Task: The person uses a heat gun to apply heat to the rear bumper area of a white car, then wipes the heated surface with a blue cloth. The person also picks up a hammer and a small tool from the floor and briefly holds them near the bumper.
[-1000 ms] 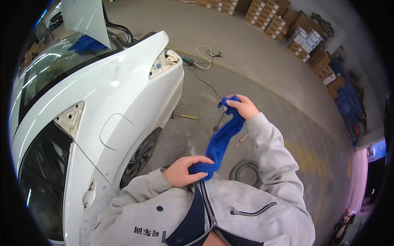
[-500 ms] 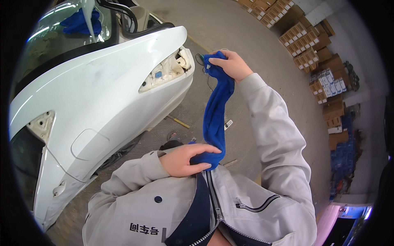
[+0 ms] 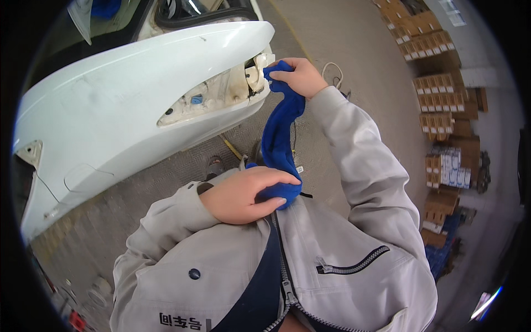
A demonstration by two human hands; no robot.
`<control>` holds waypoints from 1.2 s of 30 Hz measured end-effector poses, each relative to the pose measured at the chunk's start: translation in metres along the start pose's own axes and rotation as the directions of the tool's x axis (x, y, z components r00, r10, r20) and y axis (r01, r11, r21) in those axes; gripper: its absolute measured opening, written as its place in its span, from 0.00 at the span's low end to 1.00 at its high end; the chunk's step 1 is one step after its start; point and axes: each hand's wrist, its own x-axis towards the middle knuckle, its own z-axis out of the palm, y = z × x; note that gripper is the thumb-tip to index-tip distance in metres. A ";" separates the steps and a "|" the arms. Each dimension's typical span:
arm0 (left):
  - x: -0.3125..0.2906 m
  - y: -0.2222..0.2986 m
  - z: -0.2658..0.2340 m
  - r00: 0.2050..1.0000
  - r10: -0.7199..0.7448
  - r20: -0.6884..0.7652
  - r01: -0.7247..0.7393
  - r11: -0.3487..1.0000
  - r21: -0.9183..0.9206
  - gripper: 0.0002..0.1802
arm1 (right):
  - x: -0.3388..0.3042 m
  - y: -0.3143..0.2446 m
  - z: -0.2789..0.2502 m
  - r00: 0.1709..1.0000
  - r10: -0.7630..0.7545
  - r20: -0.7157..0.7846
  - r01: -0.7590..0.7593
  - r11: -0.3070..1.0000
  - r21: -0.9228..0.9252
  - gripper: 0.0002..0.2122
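A long blue cloth (image 3: 278,133) hangs bunched between my two hands. My right hand (image 3: 302,78) pinches its upper end, thumb on top, right at the corner of the white car body (image 3: 138,72). Close to my chest, my left hand (image 3: 243,193) curls around the lower end, fingers and thumb bent over the folds. In the car's corner is an exposed recess (image 3: 221,94), with pale inner metal and a small blue piece. I cannot tell whether the cloth touches the car's edge.
Stacks of cardboard boxes (image 3: 440,94) line the wall on the right. A yellow stick-like thing (image 3: 231,146) lies on the patterned floor under the car's side. A pale cable loop (image 3: 333,71) shows beyond my right hand. Another blue cloth (image 3: 105,8) is at the far left.
The car's corner and my right hand have come together, where a gap was between them before. The view has shifted with my body. Both hands keep hold of the blue cloth.
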 end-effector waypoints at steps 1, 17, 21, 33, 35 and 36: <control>0.007 -0.002 0.001 0.999 -0.017 -0.046 0.018 1.000 0.008 0.24 | 0.013 0.013 0.000 0.999 -0.014 0.036 0.014 1.000 -0.005 0.15; 0.158 -0.034 0.076 0.734 -0.123 -0.668 0.168 0.986 0.003 0.23 | 0.125 0.112 0.008 0.846 -0.178 0.503 0.219 0.975 -0.024 0.13; 0.169 -0.043 0.102 0.602 -0.183 -0.777 0.145 0.982 -0.119 0.23 | 0.143 0.119 0.016 0.786 -0.244 0.569 0.378 0.917 -0.129 0.15; 0.186 -0.086 0.130 0.422 -0.285 -0.860 0.069 0.957 -0.283 0.21 | 0.179 0.139 0.050 0.533 -0.360 0.766 0.801 0.505 -0.321 0.18; 0.185 -0.089 0.130 0.422 -0.260 -0.868 0.076 0.965 -0.252 0.22 | 0.176 0.137 0.052 0.527 -0.362 0.769 0.821 0.450 -0.351 0.18; 0.185 -0.089 0.130 0.425 -0.249 -0.871 0.080 0.968 -0.237 0.22 | 0.175 0.136 0.053 0.514 -0.378 0.770 0.835 0.425 -0.350 0.17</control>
